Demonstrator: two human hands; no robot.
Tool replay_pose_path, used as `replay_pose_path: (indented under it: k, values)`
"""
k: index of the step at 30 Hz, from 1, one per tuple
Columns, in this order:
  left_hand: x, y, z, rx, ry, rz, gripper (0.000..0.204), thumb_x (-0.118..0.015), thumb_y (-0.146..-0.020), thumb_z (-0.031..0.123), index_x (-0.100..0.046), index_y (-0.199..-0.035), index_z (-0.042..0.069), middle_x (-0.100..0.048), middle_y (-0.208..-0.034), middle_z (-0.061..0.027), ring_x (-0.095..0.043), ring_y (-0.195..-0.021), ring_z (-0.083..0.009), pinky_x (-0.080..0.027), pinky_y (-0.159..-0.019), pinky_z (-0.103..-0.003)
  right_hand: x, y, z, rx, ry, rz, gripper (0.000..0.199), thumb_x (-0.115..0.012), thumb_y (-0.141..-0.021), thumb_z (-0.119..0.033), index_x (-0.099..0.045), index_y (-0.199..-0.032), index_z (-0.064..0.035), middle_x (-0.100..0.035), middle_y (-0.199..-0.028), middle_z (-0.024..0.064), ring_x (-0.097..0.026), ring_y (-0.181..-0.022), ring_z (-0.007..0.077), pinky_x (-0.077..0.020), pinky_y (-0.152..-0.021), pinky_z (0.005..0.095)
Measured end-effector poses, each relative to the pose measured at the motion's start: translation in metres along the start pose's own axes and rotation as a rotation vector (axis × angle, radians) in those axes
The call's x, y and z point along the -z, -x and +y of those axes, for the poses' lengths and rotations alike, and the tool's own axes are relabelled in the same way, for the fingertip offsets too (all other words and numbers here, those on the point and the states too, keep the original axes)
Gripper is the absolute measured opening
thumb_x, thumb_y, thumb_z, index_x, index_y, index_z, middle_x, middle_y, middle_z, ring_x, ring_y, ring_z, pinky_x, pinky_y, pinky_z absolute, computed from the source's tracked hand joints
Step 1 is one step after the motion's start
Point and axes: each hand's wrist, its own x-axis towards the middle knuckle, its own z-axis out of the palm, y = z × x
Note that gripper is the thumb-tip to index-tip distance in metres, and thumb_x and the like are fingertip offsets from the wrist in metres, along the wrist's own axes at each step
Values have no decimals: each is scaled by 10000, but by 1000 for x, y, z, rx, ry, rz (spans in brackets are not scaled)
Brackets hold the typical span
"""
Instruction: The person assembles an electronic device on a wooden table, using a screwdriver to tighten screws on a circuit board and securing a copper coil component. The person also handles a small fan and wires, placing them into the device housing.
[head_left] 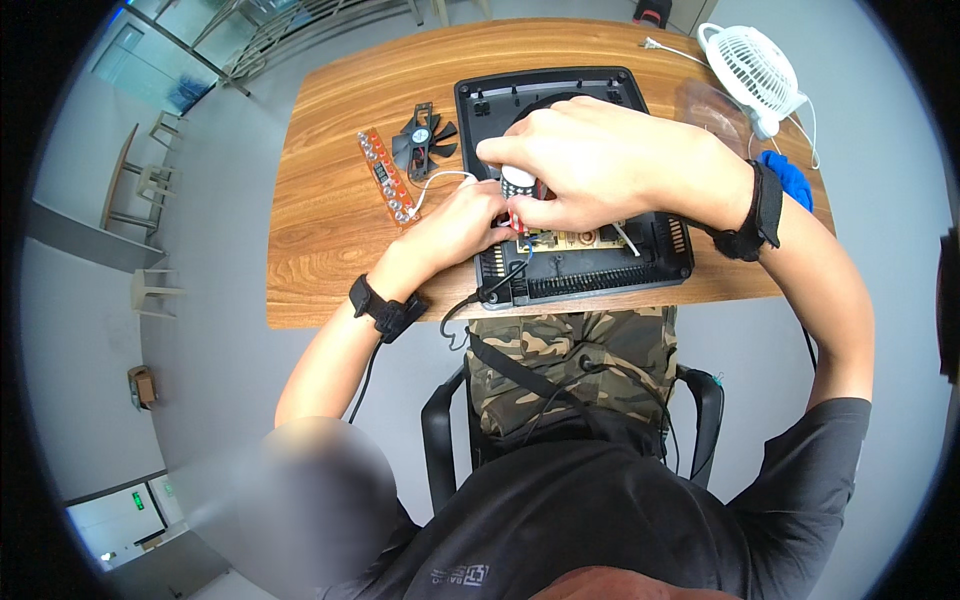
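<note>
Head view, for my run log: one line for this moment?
left hand: on circuit board | right hand: over open black housing | loose fan beside

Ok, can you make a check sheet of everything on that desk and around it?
Surface: wooden table, bare wood at the left.
Job's things: open black appliance housing with circuit board inside.
Clutter: small black fan, orange button strip, white desk fan, blue cloth.
Hands: left hand and right hand both inside the housing; what the fingers grip is hidden.
Cables: white wire from strip to housing; black cord hanging off the front edge.
Surroundings: grey floor, stools at left.
</note>
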Motion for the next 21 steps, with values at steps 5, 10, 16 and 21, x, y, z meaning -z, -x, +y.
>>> replay_pose_path:
  k: [5, 10, 16, 21]
  values:
    - [-2, 2, 0, -24, 90, 98, 256, -839, -810, 182, -733, -992, 36, -669, -961, -166, -622, -928, -393, -503, -842, -492, 8, -7, -9, -53, -17, -95, 354, -661, -937, -360, -715, -997, -16, -709, -819, 206, -723, -840, 366, -572, -778, 461]
    - [-3, 1, -1, -24, 138, 96, 263, -840, -809, 166, -726, -1001, 28, -666, -971, -177, -628, -947, -398, -512, -853, -481, 7, -12, -6, -79, 48, -100, 381, -671, -927, -366, -726, -982, 7, -710, -745, 200, -730, -757, 371, -582, -724, 444]
    - [9, 0, 10, 15, 163, 34, 298, -810, -844, 130, -686, -1090, 15, -692, -1070, -190, -658, -1024, -390, -538, -900, -462, 11, -12, -10, -56, -34, -125, 386, -607, -955, -355, -696, -1076, 1, -711, -786, 206, -722, -787, 392, -574, -756, 483]
    - [9, -1, 11, 91, 141, -32, 359, -796, -872, 100, -643, -1181, 0, -685, -1161, -192, -658, -1109, -355, -537, -940, -429, -1, -13, 1, 42, -67, -57, 355, -605, -958, -345, -691, -1038, -11, -706, -792, 190, -707, -777, 393, -562, -759, 491]
